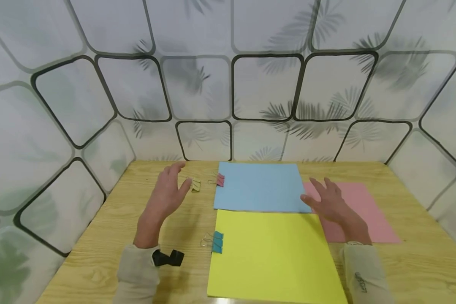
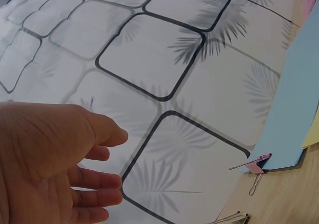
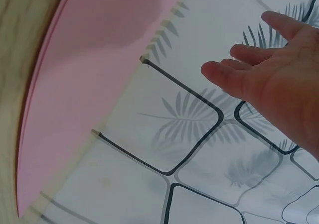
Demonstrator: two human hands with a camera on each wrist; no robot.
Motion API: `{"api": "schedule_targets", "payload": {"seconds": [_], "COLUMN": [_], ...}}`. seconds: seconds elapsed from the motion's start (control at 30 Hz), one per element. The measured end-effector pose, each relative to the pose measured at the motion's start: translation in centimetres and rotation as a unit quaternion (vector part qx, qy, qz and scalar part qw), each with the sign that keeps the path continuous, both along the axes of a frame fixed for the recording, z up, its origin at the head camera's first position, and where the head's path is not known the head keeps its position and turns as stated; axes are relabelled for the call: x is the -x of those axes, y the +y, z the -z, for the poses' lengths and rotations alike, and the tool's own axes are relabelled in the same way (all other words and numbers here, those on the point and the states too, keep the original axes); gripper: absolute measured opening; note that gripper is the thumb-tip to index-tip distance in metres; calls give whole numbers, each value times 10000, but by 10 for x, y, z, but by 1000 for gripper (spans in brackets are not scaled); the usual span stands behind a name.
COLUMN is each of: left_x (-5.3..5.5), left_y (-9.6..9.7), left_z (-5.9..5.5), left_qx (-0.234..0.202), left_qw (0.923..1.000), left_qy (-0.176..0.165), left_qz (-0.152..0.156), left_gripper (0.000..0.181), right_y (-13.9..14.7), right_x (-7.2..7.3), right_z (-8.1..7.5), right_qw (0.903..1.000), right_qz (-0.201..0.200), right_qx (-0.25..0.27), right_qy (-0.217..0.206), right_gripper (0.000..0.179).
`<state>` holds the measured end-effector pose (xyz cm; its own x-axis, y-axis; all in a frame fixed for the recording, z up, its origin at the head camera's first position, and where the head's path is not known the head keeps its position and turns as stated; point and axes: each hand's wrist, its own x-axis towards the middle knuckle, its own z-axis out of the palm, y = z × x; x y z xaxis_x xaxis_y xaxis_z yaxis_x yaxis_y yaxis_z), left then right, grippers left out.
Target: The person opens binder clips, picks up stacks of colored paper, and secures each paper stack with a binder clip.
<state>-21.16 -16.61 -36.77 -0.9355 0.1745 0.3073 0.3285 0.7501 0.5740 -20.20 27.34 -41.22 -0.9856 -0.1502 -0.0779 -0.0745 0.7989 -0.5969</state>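
Yellow clip (image 1: 196,186): To use it well, I think, pinch its sides softly, turn its mouth to the paper, then squeeze both wires hard so the mouth goes wide.
Pink paper (image 1: 365,209): It seems best to line up its edges first and press it flat, so nothing slips. No clip shows on it.
Left hand (image 1: 166,192): Fingers loose and a bit bent, holding nothing. With 12 o'clock far away, the yellow clip lies near the thumb, at 3 o'clock.
Right hand (image 1: 328,202): Fingers spread, holding nothing, over the left part of the pink paper. Most of that paper lies at 3 to 4 o'clock.
Blue paper (image 1: 258,188): Between the hands, a pink clip (image 1: 221,180) on its 9 o'clock edge.
Yellow paper (image 1: 270,257): At 6 o'clock from the blue paper, a blue clip (image 1: 218,242) on its 9 o'clock edge.
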Motion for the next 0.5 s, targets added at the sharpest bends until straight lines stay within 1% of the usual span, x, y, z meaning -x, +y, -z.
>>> {"api": "schedule_targets", "payload": {"seconds": [0.13, 0.23, 0.37, 0.5], "left_x": [-4, -2, -1, -2], "left_y": [-6, -10, -11, -13], "left_z": [-3, -7, -6, -4], "left_qx": [-19, -47, -62, -34], "left_qw": [9999, 10000, 9998, 10000], "left_qy": [-125, -18, 172, 55], "left_qz": [-53, -61, -38, -16], "left_gripper": [51, 51, 49, 51], "right_y": [12, 28, 56, 73], "right_x": [1, 1, -6, -9], "right_z": [3, 3, 5, 6], "right_qw": [9977, 9945, 9940, 9939], "right_qz": [-14, 60, 211, 318], "right_qx": [-581, -914, -1034, -1054], "right_qy": [335, 513, 297, 4], "right_gripper": [86, 85, 88, 93]}}
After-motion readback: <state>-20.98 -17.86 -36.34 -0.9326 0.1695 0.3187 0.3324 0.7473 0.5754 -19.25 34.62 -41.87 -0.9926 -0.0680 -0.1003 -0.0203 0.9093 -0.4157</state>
